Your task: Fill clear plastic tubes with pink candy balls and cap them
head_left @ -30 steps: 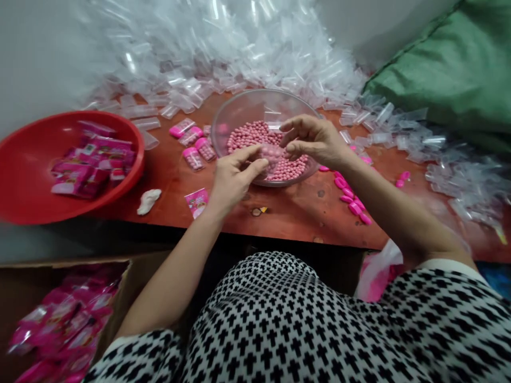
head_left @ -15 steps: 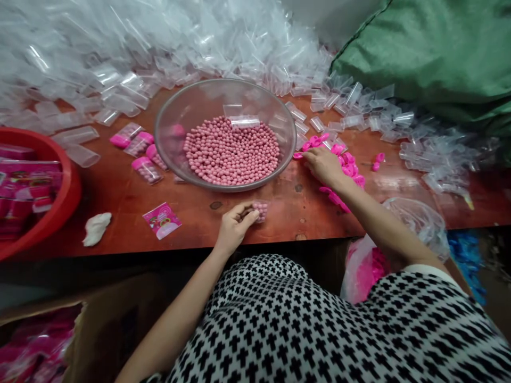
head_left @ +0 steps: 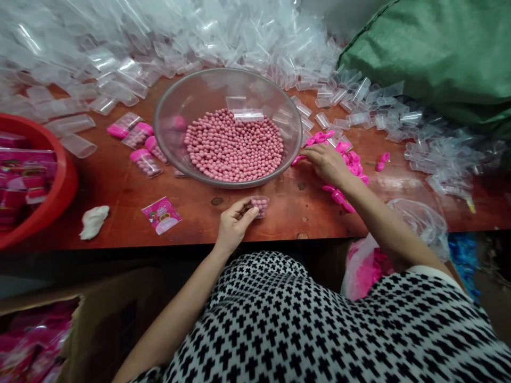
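My left hand (head_left: 235, 224) pinches a small clear plastic container (head_left: 260, 206) filled with pink balls, just above the table's front edge. Its fingers are closed around the left end. Over on the right, my right hand (head_left: 328, 164) has its fingertips closed on a bright pink plastic cap (head_left: 297, 159) by the bowl's rim. More pink caps (head_left: 353, 164) lie in a loose heap beside and partly under that hand. Between and behind both hands stands a big translucent bowl (head_left: 167, 154) of pink balls (head_left: 235, 146), with a clear tube (head_left: 248, 115) lying on them.
Clear tubes (head_left: 120, 80) are heaped along the back. Several filled containers (head_left: 146, 162) lie left of the bowl, near a printed pink card (head_left: 162, 215) and a white lump (head_left: 94, 222). A red basin (head_left: 67, 186) stands left; a green sack (head_left: 435, 58) is back right.
The view has shifted slightly. My right fingertips have closed in on the pink cap by the bowl. My left hand keeps its hold on the container, which is tilted a little differently.
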